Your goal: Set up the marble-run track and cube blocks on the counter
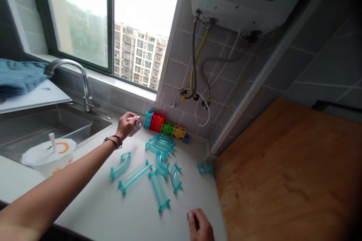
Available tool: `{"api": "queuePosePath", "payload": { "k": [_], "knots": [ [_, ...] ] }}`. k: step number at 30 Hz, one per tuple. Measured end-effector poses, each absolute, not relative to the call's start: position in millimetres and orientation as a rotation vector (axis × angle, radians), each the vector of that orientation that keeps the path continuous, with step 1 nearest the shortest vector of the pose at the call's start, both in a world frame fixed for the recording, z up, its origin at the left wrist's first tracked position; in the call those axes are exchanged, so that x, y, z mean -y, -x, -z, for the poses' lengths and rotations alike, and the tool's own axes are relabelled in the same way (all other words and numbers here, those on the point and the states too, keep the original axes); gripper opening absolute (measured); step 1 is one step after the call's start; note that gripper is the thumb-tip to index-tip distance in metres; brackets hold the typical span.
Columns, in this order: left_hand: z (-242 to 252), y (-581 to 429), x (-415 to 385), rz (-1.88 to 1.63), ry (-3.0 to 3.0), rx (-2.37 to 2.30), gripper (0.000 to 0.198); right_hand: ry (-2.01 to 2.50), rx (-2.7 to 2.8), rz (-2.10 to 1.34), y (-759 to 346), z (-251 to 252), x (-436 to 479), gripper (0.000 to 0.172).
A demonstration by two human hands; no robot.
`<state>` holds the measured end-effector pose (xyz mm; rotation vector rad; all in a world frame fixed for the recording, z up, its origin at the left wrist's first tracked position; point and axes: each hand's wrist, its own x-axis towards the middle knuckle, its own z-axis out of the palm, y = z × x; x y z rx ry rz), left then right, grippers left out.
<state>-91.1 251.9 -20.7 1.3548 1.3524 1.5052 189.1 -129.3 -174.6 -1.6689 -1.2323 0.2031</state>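
Note:
My left hand (126, 124) reaches across the counter beside the sink, its fingers closed on a crumpled, pale pinkish piece (135, 127); whether it is cloth, paper or plastic I cannot tell. Just right of it, a row of toy blocks (157, 121) in blue, red, green and yellow stands against the wall. Several clear teal toy track pieces, straight (135, 176) and curved (121, 166), lie on the counter, with more bunched (160, 143) near the blocks. My right hand (200, 224) is at the front, fingers curled, nothing visible in it, apart from the pieces.
At left is a steel sink (100, 123) with a faucet (85, 79). A white-lidded tub (42, 150) stands beside it, under my left arm. A wooden board (271, 180) leans at right, a teal block (204, 168) near it. Above hangs a water heater (232, 11) with hoses.

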Motion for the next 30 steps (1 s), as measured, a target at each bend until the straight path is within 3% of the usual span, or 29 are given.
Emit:
{"api": "queuePosePath", "payload": {
  "k": [11,30],
  "knots": [
    [76,97,-264,-1.245,-1.404,-1.604,0.034,1.679,1.296,-0.439,-191,150,143,0.038],
    [65,123,-294,-0.561,-1.997,-1.875,0.036,1.713,1.292,-0.443,-189,150,143,0.037]
  ]
}}
